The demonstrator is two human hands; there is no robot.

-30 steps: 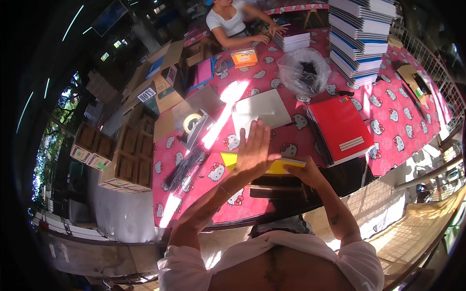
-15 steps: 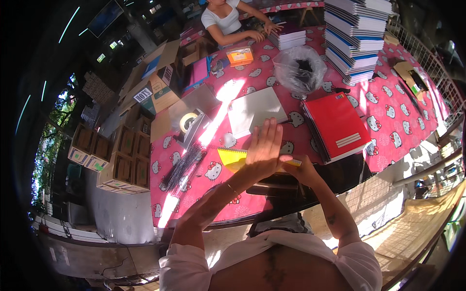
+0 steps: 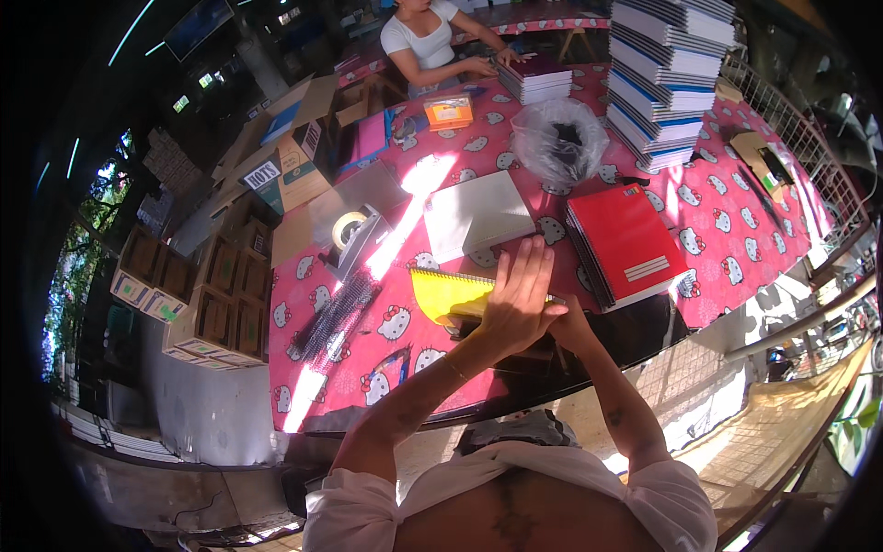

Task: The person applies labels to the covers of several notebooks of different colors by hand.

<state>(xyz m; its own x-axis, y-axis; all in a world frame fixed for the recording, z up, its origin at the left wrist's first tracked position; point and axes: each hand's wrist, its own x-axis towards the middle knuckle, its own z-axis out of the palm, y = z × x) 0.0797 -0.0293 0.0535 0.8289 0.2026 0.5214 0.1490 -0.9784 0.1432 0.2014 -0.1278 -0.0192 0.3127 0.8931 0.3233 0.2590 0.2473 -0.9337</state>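
A yellow spiral notebook [image 3: 449,294] lies at the near edge of the table, its coil along the far side. Flat across its right part rests my left hand [image 3: 520,299], fingers stretched out and close together. My right hand [image 3: 573,327] grips the notebook's right end, its fingers partly hidden below the cover and behind the left hand. Just beyond them is a pale grey-white notebook cover or sheet [image 3: 474,212]. To the right sits a stack of red spiral notebooks [image 3: 635,241].
Loose black binding coils [image 3: 338,317] and a tape dispenser [image 3: 357,241] lie to the left. Farther off are a clear plastic bag [image 3: 558,143], a tall notebook stack [image 3: 664,92] and an orange box [image 3: 449,112]. A co-worker [image 3: 423,41] handles dark-covered notebooks [image 3: 536,78]. Cardboard boxes [image 3: 303,170] stand left.
My left hand has slid slightly right over the notebook, and more of the yellow cover shows. My right hand stays at its right end. The whole view has shifted slightly.
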